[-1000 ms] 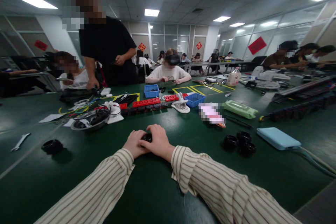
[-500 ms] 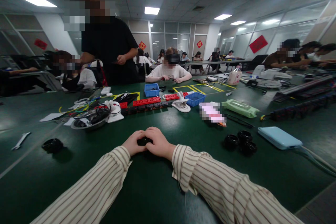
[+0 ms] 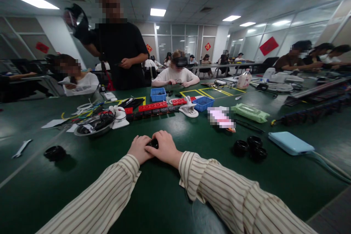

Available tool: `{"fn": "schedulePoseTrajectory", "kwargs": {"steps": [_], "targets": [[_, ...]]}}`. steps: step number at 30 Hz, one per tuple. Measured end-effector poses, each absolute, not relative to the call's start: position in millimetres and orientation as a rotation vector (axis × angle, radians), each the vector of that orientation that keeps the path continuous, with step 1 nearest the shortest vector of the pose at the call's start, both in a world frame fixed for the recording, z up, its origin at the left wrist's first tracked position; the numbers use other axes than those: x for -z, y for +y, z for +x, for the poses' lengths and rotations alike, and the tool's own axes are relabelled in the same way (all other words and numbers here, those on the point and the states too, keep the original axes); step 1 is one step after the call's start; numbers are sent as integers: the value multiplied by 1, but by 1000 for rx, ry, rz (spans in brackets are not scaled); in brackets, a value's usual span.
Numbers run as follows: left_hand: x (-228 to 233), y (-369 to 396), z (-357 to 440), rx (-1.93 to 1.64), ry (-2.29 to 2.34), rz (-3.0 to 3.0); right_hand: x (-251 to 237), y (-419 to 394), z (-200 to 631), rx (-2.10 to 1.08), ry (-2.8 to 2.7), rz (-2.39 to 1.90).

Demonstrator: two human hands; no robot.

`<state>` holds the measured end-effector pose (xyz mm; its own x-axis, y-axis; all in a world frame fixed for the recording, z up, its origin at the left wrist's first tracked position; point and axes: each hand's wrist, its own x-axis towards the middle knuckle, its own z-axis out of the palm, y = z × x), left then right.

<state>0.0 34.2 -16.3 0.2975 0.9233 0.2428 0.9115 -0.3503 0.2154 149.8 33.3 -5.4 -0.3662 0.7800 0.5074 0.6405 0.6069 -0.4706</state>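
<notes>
Head view: at frame centre my left hand (image 3: 139, 148) and right hand (image 3: 163, 147) clamp together on a small black round plastic part (image 3: 154, 143); I judge I'm fitting it, so steady pressure comes next.

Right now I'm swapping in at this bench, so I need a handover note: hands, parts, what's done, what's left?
Left hand and right hand: both closed together around one small black part on the green table.
Three similar black rings lie to the right, near a light blue power bank; one more black ring and a wrench lie to the left.
Done: cannot tell.
Left: the part in hand; four rings lie untouched.
</notes>
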Motion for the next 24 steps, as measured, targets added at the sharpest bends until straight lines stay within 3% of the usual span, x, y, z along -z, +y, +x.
{"fn": "schedulePoseTrajectory", "kwargs": {"steps": [12,24], "targets": [[36,53,-21,-731,1377,2421,1,31,154,-352,-2238,-738],[14,31,2,-558,1831,2475,4,32,151,-239,-2074,-1163]]}}
